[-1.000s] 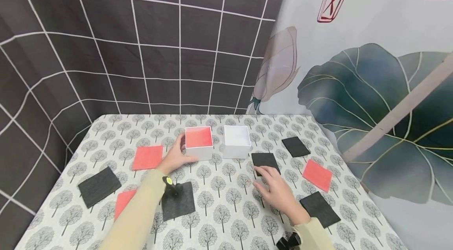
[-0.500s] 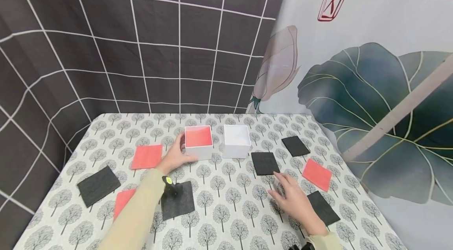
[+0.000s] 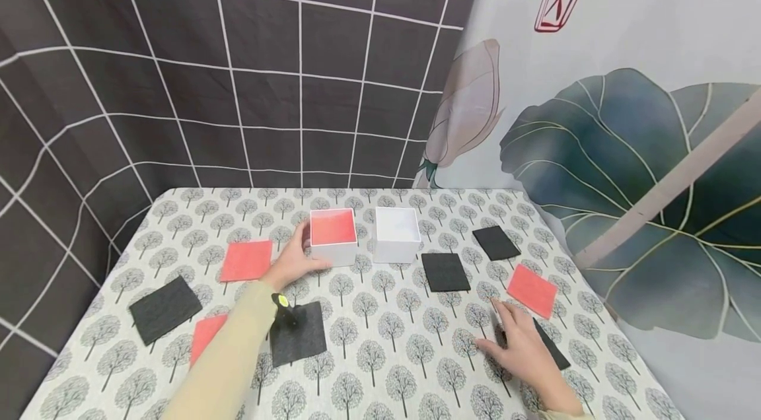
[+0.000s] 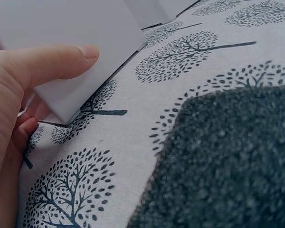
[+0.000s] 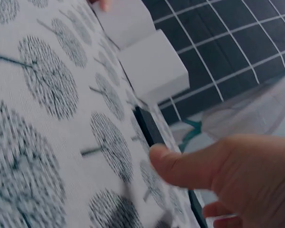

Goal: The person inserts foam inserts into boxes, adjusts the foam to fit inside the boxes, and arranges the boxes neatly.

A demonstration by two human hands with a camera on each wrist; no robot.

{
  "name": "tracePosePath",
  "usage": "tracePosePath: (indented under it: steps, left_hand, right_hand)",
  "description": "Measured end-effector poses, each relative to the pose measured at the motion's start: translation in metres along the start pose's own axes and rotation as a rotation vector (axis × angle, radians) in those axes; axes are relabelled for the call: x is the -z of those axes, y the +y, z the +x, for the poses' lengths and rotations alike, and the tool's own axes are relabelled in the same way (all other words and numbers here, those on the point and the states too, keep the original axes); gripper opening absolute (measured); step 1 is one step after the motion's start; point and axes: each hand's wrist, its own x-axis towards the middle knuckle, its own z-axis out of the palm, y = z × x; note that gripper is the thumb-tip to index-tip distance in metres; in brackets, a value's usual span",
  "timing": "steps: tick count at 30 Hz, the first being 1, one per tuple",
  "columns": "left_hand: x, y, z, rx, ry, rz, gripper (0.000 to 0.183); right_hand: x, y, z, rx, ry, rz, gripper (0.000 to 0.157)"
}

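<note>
Fingers of my left hand (image 3: 294, 263) are gripping the first white box (image 3: 334, 255), red showing inside, thumb lying across its front. Just right, a second white box (image 3: 397, 252) is standing on the patterned tabletop (image 3: 357, 400), a black square (image 3: 446, 273) lying near it. My right hand (image 3: 523, 349) is hanging, thumb and fingers spread apart, a red square (image 3: 533, 291) lying just beyond, another black square (image 3: 551, 347) peeking out beneath.

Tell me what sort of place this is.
Probably a makeshift indoor tabletop set-up: a tree-print cloth covers the work surface, a dark grid-patterned fabric hangs behind it, and a lotus-print sheet hangs at the right.
</note>
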Motion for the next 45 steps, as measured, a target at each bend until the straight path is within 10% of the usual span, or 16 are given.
tracePosePath:
  steps: [15,30,45]
  left_hand:
    - [-0.001,0.002,-0.001,-0.019,0.004,-0.013,0.123]
    - [-0.001,0.002,-0.001,-0.027,0.002,-0.016,0.117]
    - [-0.001,0.006,-0.002,0.002,0.007,-0.002,0.115]
  right_hand:
    - [0.016,0.023,-0.02,-0.33,-0.212,-0.059,0.121]
    - [0.012,0.045,-0.019,-0.459,-0.389,-0.087,0.13]
    - [0.016,0.054,-0.014,-0.472,-0.395,-0.053,0.121]
